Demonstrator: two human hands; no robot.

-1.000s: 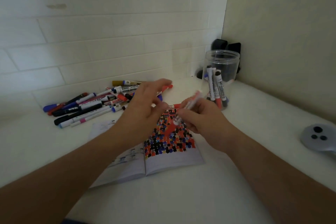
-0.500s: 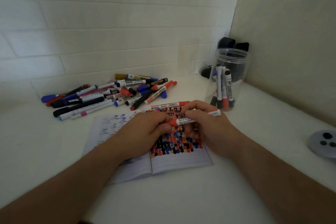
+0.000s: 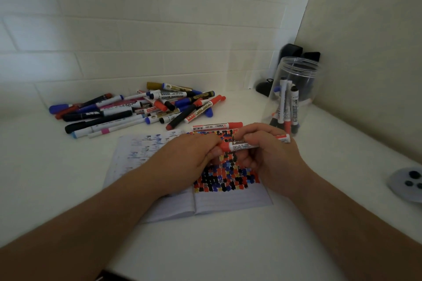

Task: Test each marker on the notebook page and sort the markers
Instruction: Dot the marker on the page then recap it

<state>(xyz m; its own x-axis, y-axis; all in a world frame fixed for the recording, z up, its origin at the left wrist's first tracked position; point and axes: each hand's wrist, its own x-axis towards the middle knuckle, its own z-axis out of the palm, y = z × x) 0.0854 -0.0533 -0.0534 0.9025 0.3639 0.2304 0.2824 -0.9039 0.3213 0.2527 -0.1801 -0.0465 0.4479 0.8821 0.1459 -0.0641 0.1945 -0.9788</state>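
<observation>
A red-capped white marker (image 3: pixel 245 145) lies level between both hands above the open notebook (image 3: pixel 228 198). My left hand (image 3: pixel 189 157) pinches its red cap at the left end. Its white barrel sits in the grip of my right hand (image 3: pixel 271 155), the tail sticking out to the right. The notebook's right page is covered with red, black, blue and yellow test blots. A pile of several markers (image 3: pixel 141 109) lies at the back left. One red marker (image 3: pixel 217 126) lies alone just beyond the notebook. A clear plastic jar (image 3: pixel 294 70) at the back right holds several markers upright.
A white tiled wall runs along the back and a beige wall stands on the right. Black objects (image 3: pixel 294 51) sit in the corner behind the jar. A grey round device (image 3: pixel 406 183) with dark buttons lies at the right edge of the white table.
My left hand came back from the marker pile and took hold of the red cap. The marker swung from tilted to level over the notebook.
</observation>
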